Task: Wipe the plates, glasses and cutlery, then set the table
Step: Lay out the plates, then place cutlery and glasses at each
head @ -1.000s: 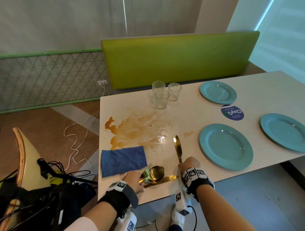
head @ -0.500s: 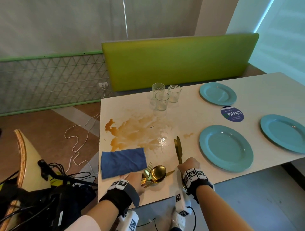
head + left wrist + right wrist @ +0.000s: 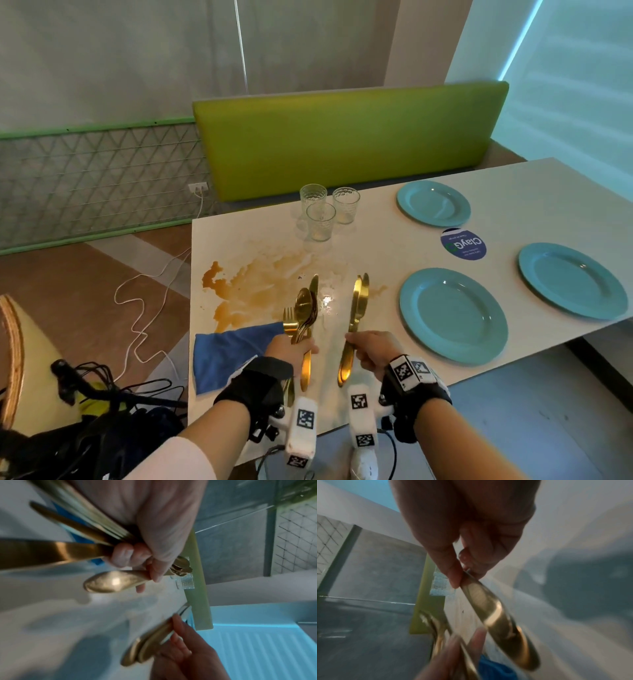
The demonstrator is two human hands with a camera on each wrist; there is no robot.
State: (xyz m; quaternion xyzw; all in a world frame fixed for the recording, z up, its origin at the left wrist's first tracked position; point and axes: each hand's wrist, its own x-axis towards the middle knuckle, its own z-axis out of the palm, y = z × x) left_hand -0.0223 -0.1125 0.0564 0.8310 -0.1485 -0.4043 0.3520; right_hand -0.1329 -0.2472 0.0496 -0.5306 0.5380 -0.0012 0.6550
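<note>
Head view: left hand point(image 3: 291, 349) gripped bundled gold cutlery point(image 3: 303, 313), right hand point(image 3: 371, 351) pinched two knives point(image 3: 356, 308), raised above stained counter point(image 3: 376, 240). Best kept clear of spill point(image 3: 260, 291); wiped with cloth point(image 3: 226, 356).

- Take the table point(image 3: 394, 260) as your landmark: your cloth point(image 3: 233, 356) lies on its near-left corner.
- Spill point(image 3: 260, 291) behind the cloth.
- Glasses point(image 3: 325, 214) at the far edge, behind the spill.
- Three plates point(image 3: 452, 315) on the right half.
</note>
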